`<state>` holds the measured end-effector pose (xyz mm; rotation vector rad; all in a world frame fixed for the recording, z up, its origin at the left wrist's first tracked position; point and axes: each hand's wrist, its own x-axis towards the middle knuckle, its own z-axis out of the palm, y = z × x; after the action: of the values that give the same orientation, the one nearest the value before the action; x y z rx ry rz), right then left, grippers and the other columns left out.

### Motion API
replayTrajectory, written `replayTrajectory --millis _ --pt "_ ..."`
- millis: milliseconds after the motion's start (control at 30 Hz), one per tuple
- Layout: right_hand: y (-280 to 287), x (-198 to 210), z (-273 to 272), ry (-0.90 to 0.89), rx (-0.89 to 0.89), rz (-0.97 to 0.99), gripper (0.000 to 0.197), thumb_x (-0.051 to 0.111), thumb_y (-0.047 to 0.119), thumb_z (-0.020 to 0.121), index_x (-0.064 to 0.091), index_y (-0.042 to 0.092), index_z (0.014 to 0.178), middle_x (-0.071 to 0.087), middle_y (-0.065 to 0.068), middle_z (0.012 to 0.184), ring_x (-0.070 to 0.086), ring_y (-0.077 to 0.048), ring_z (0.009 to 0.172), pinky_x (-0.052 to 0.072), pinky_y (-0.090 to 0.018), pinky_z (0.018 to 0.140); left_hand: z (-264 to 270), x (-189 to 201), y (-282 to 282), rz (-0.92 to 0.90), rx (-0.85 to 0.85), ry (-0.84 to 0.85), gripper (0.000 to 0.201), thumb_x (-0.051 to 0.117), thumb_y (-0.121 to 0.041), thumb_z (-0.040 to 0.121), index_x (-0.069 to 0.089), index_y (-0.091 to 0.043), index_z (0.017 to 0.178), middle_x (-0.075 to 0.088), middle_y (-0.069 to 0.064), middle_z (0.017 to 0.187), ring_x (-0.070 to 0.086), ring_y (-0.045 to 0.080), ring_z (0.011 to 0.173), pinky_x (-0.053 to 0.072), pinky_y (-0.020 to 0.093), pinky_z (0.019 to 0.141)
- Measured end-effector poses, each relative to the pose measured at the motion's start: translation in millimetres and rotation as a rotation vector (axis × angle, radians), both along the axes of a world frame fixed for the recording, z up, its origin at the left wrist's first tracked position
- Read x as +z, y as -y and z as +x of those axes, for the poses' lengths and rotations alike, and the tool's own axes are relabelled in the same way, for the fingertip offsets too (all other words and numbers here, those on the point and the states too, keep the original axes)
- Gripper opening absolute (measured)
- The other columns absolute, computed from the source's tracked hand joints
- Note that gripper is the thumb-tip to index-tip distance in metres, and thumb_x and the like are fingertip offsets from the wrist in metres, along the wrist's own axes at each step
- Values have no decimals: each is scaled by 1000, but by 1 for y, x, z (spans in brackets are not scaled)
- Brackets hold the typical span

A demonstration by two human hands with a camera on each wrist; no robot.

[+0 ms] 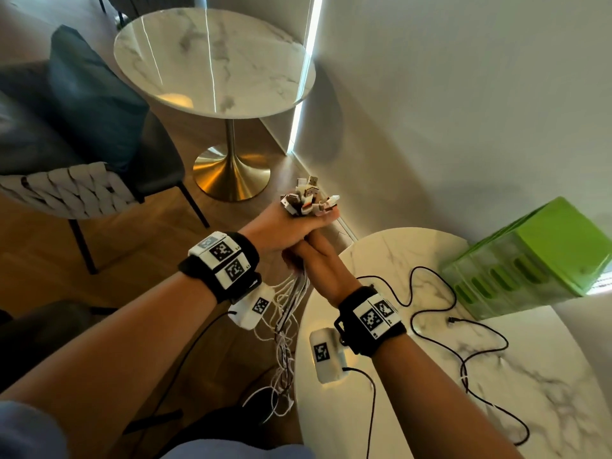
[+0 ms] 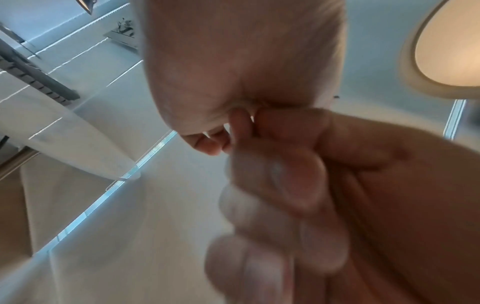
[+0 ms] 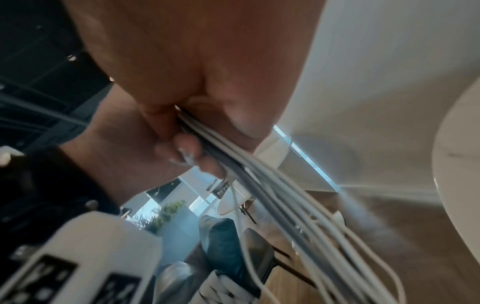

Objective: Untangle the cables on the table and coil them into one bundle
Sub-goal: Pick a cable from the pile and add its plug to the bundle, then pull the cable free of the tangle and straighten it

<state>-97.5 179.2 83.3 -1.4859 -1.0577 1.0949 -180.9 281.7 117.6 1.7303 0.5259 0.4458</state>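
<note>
In the head view my left hand (image 1: 291,226) grips a bunch of white cables (image 1: 288,313) just under their connector ends (image 1: 309,198), which stick up out of the fist. My right hand (image 1: 314,260) sits directly below it, fingers curled round the same strands. The white cables hang down past the near table's edge in a loose tangle towards the floor. In the right wrist view the white cables (image 3: 275,185) run out of my right hand (image 3: 197,67) as parallel strands. A black cable (image 1: 430,293) lies in loose curves on the marble table (image 1: 530,392).
A green plastic organiser (image 1: 530,260) stands at the table's far right by the wall. A second round marble table (image 1: 212,61) with a brass foot stands further off. A dark cushioned chair (image 1: 82,144) is on the left.
</note>
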Motion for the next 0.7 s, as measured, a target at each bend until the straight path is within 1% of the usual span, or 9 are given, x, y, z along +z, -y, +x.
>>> replayTrajectory --millis 67,167,300,367,400,467,567,633,700 --pt "0 2 3 -13 -9 -64 14 41 3 101 54 4 98 51 0 73 46 -9 66 40 -27 63 3 2 -4 89 -72 8 21 71 -23 96 61 -20 77 62 -14 71 60 0 72 44 17 76" --pt "3 9 13 -23 0 -122 19 45 17 97 59 4 101 53 -9 89 48 -20 85 43 -37 79 8 -6 1 11 -108 89 14 75 -23 93 63 -15 91 66 -5 86 65 5 84 48 25 83" --pt "21 21 24 -291 -147 -97 20 42 21 100 58 14 88 53 -3 82 47 -13 74 40 -31 74 4 -47 14 -483 -287 156 69 79 -25 82 45 -14 140 58 10 131 62 19 122 56 37 94" --pt "34 28 33 -460 -185 -53 23 40 9 99 46 17 78 37 1 68 30 -13 63 31 -29 68 3 -74 28 -343 -482 -96 72 85 -26 82 44 -19 139 57 2 135 57 16 127 48 44 109" --pt "39 32 35 -520 -195 -30 24 40 7 97 41 18 75 29 2 67 21 -16 64 28 -30 68 4 -85 35 -188 -561 -276 62 86 -31 82 51 -24 133 61 -8 128 58 6 121 45 38 111" --pt "45 39 37 -609 -210 16 21 48 10 87 39 20 70 22 0 66 15 -19 65 29 -31 69 6 -107 41 26 -628 -492 35 81 -41 85 66 -31 115 72 -16 105 65 -1 96 48 28 97" --pt "53 45 49 -659 -212 115 18 50 15 79 37 18 67 35 -3 60 38 -24 65 42 -39 91 12 -121 18 175 -355 -539 21 66 -48 95 70 -27 95 74 -5 81 70 17 71 56 29 67" --pt "58 45 55 -582 -185 140 14 46 12 83 39 15 72 58 -16 72 63 -35 97 37 -45 108 15 -122 -10 405 64 -398 34 54 -52 101 65 -21 91 67 -4 76 66 21 68 53 33 63" --pt "64 42 54 -504 -167 105 14 42 10 90 42 13 76 67 -29 102 55 -36 131 28 -46 117 16 -121 -28 599 383 -247 41 49 -55 101 59 -18 85 60 -6 74 59 21 69 50 37 71"
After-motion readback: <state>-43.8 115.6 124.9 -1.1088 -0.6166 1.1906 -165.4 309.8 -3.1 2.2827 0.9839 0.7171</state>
